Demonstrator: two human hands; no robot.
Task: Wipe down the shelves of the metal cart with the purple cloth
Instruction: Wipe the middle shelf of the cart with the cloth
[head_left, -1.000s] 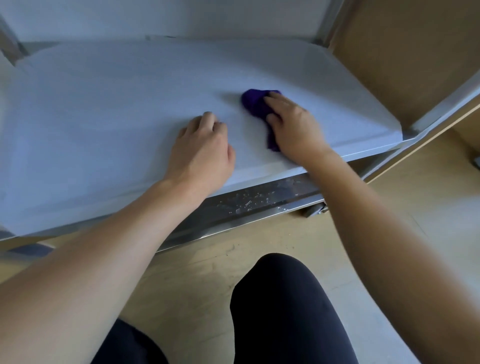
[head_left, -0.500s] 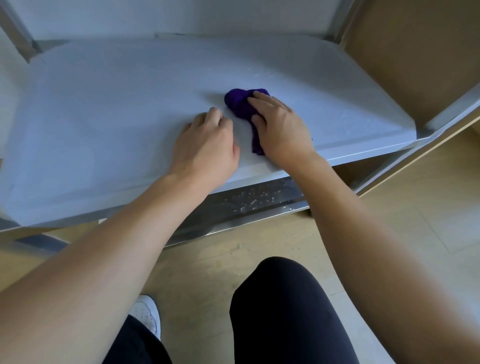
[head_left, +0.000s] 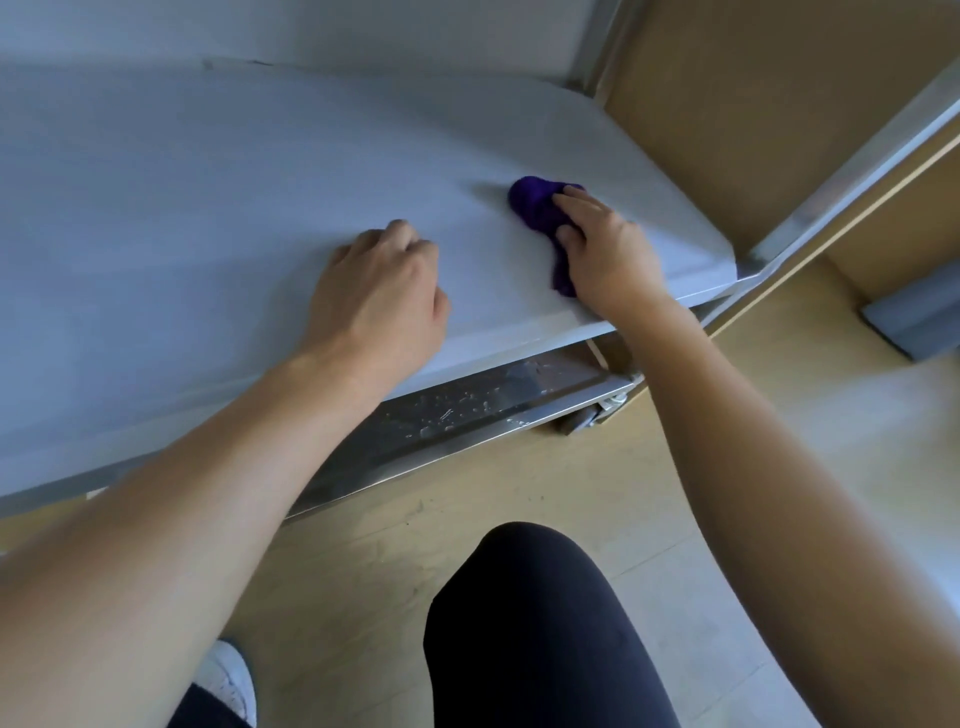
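Observation:
The cart's middle shelf (head_left: 182, 208) is a flat pale grey surface that fills the upper left of the head view. A bunched purple cloth (head_left: 532, 205) lies on it near the right end. My right hand (head_left: 608, 254) lies over the cloth, fingers bent on top and thumb against its side, holding it down on the shelf. About a hand's width to the left, my left hand (head_left: 379, 296) rests on the shelf near the front edge, fingers loosely curled and holding nothing. Part of the cloth is hidden under my right palm.
Below the front edge, a lower metal shelf (head_left: 457, 410) carries water droplets, with a caster (head_left: 587, 418) at its right corner. A cart post (head_left: 592, 41) and a wooden panel (head_left: 753, 104) stand at the right. My knee (head_left: 530, 623) and white shoe (head_left: 234, 680) are over the wood floor.
My right hand has slid the cloth to the right, away from my left hand, after first moving it left beside that hand. The left hand stays on the shelf.

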